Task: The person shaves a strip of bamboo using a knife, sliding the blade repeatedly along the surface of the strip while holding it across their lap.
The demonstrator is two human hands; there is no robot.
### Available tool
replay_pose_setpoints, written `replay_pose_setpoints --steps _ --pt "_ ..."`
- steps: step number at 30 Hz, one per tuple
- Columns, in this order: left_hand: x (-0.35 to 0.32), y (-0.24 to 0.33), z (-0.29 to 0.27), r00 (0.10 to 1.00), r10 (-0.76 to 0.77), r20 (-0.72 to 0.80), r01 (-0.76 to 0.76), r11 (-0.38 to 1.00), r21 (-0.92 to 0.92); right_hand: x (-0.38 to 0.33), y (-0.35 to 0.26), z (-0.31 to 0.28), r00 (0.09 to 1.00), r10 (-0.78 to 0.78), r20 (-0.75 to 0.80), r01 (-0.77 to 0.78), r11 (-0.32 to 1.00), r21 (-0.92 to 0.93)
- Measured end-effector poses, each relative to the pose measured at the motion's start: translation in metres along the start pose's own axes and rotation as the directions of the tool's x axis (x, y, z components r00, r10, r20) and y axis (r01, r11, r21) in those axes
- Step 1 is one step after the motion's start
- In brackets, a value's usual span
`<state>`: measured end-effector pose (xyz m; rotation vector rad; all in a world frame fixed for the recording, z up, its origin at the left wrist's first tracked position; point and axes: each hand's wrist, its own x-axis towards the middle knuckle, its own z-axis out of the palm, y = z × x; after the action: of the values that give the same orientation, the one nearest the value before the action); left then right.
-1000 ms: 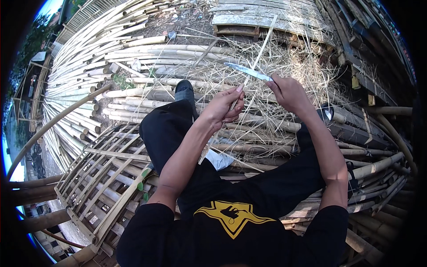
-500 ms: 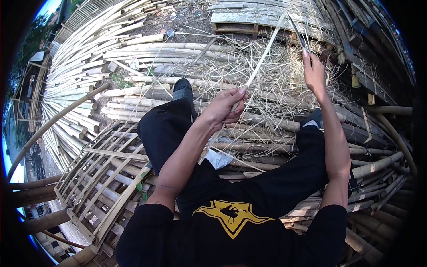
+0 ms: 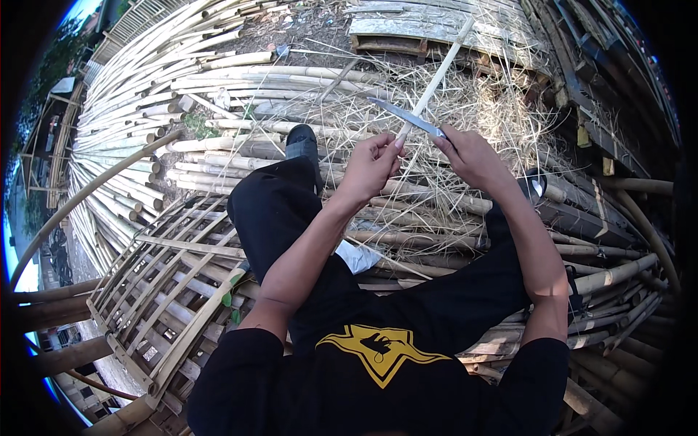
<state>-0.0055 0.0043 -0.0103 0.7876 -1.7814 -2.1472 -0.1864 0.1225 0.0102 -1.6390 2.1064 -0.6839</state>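
Observation:
My left hand (image 3: 372, 167) is closed round the near end of a long, pale bamboo strip (image 3: 445, 67), which slants up and away to the right. In my right hand (image 3: 471, 156) is a knife (image 3: 407, 116), its handle mostly hidden by my fingers. The blade points up to the left and crosses the strip just beyond my left fingertips. It appears to lie against the strip. Loose bamboo shavings (image 3: 480, 109) are heaped on the ground beyond both hands.
Bamboo poles (image 3: 138, 109) are piled at the left, and more lie beneath my legs. A woven bamboo lattice (image 3: 174, 291) stands at my left side. Weathered wooden planks (image 3: 407, 25) lie at the far side. A white scrap (image 3: 356, 256) rests between my legs. Timber stacks line the right.
My right hand has come down and left with the knife, from the strip's far end to just beyond my left hand. The left hand has stayed nearly in place, gripping the strip.

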Motion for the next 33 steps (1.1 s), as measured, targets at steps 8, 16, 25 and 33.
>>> replay_pose_setpoints --steps 8,16,25,33 --pt "-0.001 0.000 -0.009 1.000 -0.018 0.024 0.022 0.985 -0.168 0.005 0.002 0.006 0.997 -0.070 0.008 0.071 0.989 -0.127" --pt "-0.016 0.011 -0.020 0.998 -0.057 0.036 0.062 0.983 -0.175 0.041 0.101 -0.024 0.882 0.334 -0.333 -0.356 0.934 -0.006" --pt "-0.005 0.001 -0.022 0.996 0.053 -0.077 -0.051 0.998 0.028 0.027 0.093 -0.030 0.708 0.550 -0.442 -0.209 0.762 0.614" --pt "0.000 0.005 -0.005 0.865 0.454 -0.212 -0.246 0.755 0.608 0.002 -0.016 0.026 0.991 0.091 -0.096 -0.095 0.995 -0.030"
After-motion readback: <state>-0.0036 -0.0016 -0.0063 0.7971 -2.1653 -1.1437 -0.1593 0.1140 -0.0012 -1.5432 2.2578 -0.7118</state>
